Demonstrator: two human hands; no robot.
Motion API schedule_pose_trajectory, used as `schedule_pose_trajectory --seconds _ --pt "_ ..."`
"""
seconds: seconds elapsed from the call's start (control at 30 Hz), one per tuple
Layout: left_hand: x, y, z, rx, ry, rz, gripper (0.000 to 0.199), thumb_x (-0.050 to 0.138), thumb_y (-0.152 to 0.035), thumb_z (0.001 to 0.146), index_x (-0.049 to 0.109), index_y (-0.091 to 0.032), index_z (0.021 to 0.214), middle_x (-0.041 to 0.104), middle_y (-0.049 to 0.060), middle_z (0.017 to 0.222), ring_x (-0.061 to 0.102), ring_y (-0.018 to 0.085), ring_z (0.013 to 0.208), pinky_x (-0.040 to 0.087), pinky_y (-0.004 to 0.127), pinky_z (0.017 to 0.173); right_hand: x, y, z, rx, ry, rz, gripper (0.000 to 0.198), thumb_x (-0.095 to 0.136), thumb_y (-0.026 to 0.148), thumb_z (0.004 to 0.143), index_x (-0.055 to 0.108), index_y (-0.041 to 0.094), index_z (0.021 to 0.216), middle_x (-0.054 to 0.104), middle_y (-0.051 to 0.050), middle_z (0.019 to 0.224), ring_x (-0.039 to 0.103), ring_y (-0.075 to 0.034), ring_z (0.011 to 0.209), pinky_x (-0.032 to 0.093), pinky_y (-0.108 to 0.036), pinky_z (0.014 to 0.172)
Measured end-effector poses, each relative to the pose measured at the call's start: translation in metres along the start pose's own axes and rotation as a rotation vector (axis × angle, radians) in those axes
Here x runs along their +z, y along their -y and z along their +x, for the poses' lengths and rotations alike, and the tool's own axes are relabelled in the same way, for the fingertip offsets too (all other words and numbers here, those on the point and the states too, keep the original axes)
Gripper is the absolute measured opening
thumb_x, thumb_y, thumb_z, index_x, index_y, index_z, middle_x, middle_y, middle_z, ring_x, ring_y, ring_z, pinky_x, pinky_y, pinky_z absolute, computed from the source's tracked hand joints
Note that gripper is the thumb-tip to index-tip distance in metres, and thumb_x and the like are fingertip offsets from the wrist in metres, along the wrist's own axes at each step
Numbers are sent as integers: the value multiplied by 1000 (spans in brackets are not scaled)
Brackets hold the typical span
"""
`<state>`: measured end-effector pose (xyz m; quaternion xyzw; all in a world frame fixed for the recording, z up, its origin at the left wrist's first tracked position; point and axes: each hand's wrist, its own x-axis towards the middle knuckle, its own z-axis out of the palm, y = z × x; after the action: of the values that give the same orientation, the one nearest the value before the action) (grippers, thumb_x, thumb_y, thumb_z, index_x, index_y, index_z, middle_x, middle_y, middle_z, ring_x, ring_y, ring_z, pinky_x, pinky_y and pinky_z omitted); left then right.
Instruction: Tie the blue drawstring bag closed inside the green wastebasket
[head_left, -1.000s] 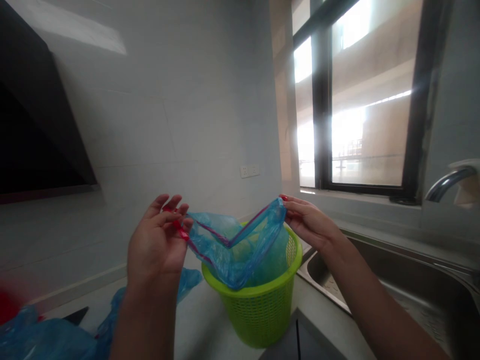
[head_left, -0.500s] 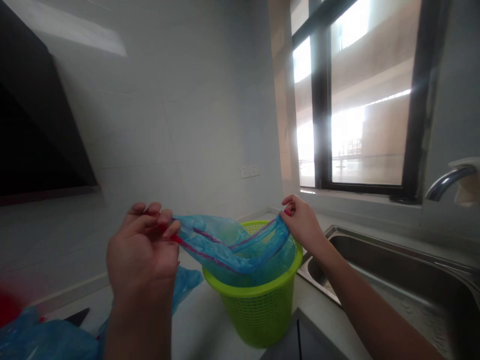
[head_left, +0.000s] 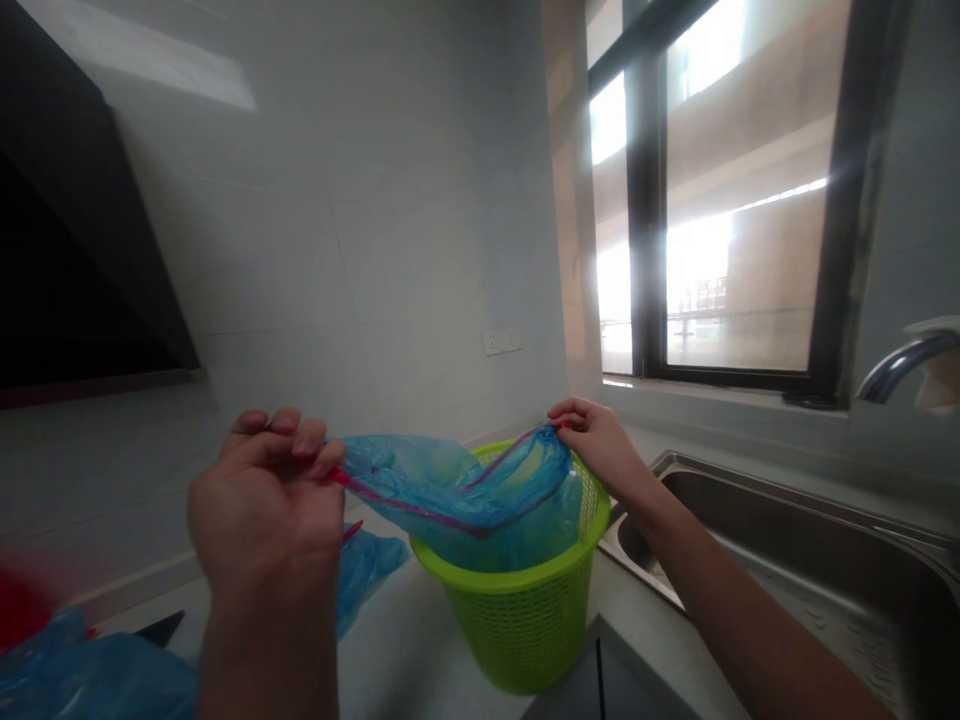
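Observation:
A translucent blue garbage bag [head_left: 442, 495] with a red drawstring along its mouth is stretched between my hands. My left hand [head_left: 274, 500] is closed on the bag's red-edged left side, to the left of the basket. At the opposite side, my right hand [head_left: 589, 435] pinches the rim of the bag near the basket's back right edge. The bag's lower part hangs inside a lime-green perforated plastic basket [head_left: 521, 630], which stands upright on the counter. Its bottom inside is hidden by the bag.
More blue plastic bags [head_left: 97, 675] lie at the lower left, and another blue piece [head_left: 367, 570] lies behind my left wrist. A steel sink [head_left: 787, 540] with a faucet [head_left: 904, 365] is on the right. A grey panel [head_left: 600, 680] lies in front of the basket. A dark hood [head_left: 82, 250] hangs upper left.
My left hand has moved a little left and my right hand slightly left and down. The bag's mouth is spread somewhat wider, its red edge showing more clearly.

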<state>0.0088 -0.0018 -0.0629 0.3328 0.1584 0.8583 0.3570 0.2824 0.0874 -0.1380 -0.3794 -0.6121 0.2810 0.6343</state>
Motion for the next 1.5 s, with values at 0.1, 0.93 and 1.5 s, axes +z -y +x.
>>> schedule_pose_trajectory --seconds 0.1,0.93,1.5 --pt "0 -1 -2 13 -3 0 39 50 8 44 45 -17 74 39 -1 72 35 8 53 26 20 40 2 -2 1 -73 -72 -120 9 66 12 68 66 18 74 60 2 61 54 -13 58 41 -26 56" --pt "3 5 0 100 -49 22 44 51 5 36 45 -18 73 39 -2 70 33 10 53 22 21 41 7 2 -3 286 133 435 29 80 21 68 72 16 96 76 -7 91 65 -14 75 50 -27 69" --pt "3 9 -3 105 -22 24 43 51 5 35 46 -18 71 40 -2 68 34 10 52 24 21 40 14 0 -4 298 108 634 29 75 7 54 64 17 79 68 1 73 61 -13 67 47 -26 65"
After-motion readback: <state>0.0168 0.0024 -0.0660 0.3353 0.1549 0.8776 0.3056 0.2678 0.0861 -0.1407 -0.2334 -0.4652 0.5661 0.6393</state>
